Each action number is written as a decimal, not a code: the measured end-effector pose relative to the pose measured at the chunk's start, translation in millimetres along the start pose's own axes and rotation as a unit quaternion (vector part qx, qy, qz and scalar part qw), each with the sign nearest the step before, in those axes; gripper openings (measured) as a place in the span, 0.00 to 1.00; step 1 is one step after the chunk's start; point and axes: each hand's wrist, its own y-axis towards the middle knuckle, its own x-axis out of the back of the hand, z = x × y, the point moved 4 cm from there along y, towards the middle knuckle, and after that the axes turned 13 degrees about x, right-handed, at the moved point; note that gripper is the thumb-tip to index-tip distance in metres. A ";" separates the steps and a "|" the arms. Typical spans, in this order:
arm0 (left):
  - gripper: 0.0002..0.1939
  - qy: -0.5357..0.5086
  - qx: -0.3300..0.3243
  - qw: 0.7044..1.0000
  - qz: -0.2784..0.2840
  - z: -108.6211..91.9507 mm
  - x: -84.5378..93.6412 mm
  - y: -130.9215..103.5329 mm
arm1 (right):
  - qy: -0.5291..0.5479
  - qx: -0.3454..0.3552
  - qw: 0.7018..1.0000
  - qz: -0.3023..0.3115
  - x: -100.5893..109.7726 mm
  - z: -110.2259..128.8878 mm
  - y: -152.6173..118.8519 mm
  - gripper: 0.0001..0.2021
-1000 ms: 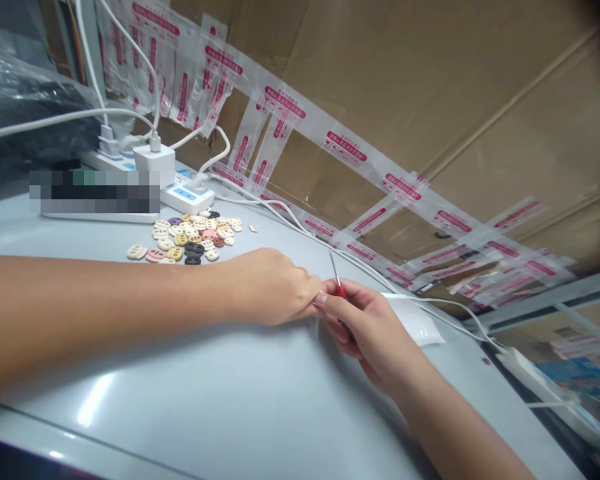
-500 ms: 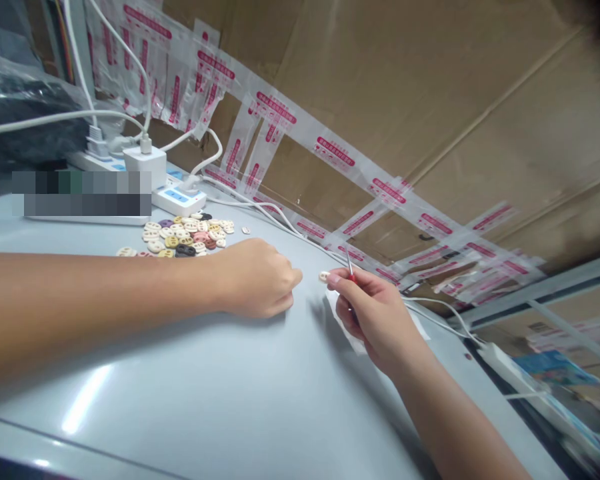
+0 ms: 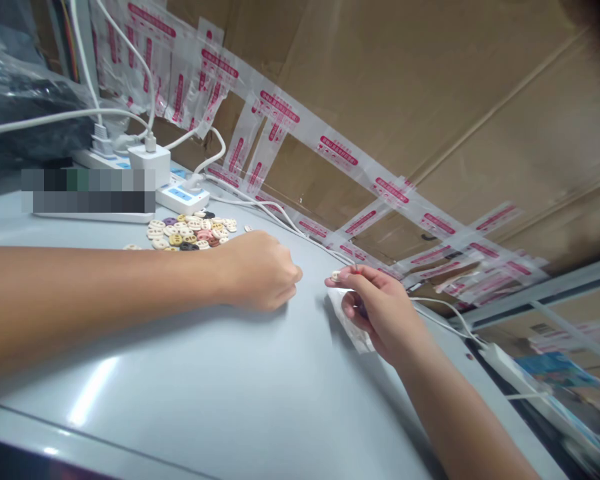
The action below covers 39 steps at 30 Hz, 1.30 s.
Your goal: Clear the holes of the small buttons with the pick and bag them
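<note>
My left hand [image 3: 263,272] is closed in a fist low over the grey table [image 3: 190,380]; whatever it holds, if anything, is hidden. To its right, my right hand [image 3: 380,307] pinches a small cream button-like piece [image 3: 335,275] between thumb and finger. A bit of something red shows behind that thumb, mostly hidden. Beneath my right hand lies a white paper or bag [image 3: 353,327]. Several button-like pieces in cream, yellow, pink and black form a pile [image 3: 193,230] beyond my left forearm, and a single cream one [image 3: 249,229] lies just beside the pile.
Power strips [image 3: 183,195] with a white plug adapter [image 3: 150,163] stand at the back left. White cables [image 3: 275,212] run along the table's back edge, below a taped cardboard wall [image 3: 380,87]. Another white strip [image 3: 515,380] lies off the right edge.
The cream piece in my right hand has shifted slightly right and back against the fingers. The thin metal tip that stood up above that hand no longer shows clearly. My left hand stays closed.
</note>
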 end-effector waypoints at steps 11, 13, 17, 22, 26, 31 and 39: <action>0.11 -0.004 -0.002 1.000 0.008 -1.0 -0.4 0.3 | -0.043 0.017 0.998 -0.047 12.0 0.0 6.5 0.24; 0.11 -0.006 -0.002 1.000 0.011 -0.8 -0.5 0.3 | -0.050 0.017 0.998 -0.040 11.8 -1.1 5.7 0.25; 0.10 -0.015 -0.001 1.000 0.016 0.0 -1.1 0.3 | -0.058 0.015 0.998 -0.029 11.2 -2.8 4.1 0.26; 0.10 -0.018 -0.005 1.000 0.014 -0.3 -2.8 0.1 | -0.040 0.026 0.999 -0.006 6.5 -0.6 1.7 0.25; 0.10 -0.018 0.000 1.000 0.024 -0.3 -3.7 0.5 | -0.038 0.029 0.999 -0.010 4.5 1.9 0.6 0.25; 0.10 -0.021 -0.006 1.000 0.019 -0.4 -4.8 0.1 | -0.032 0.017 0.999 -0.002 6.4 -1.1 0.6 0.24; 0.09 -0.024 -0.011 1.000 0.011 -0.1 -6.0 0.4 | -0.153 0.018 0.987 0.054 8.1 -5.4 3.6 0.23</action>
